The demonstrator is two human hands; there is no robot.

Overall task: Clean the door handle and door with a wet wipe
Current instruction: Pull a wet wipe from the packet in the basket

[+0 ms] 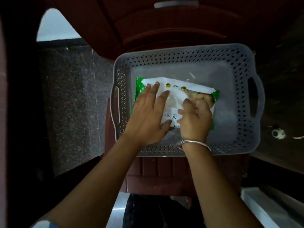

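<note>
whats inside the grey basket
A green and white wet wipe pack lies flat in the grey basket. The left hand presses on it; the right hand pinches its top face. The hands cover the pack's opening, so any pulled wipe is hidden.

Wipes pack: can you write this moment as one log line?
left hand: presses wipes pack flat | right hand: pinches pack | pack: inside grey basket
</note>
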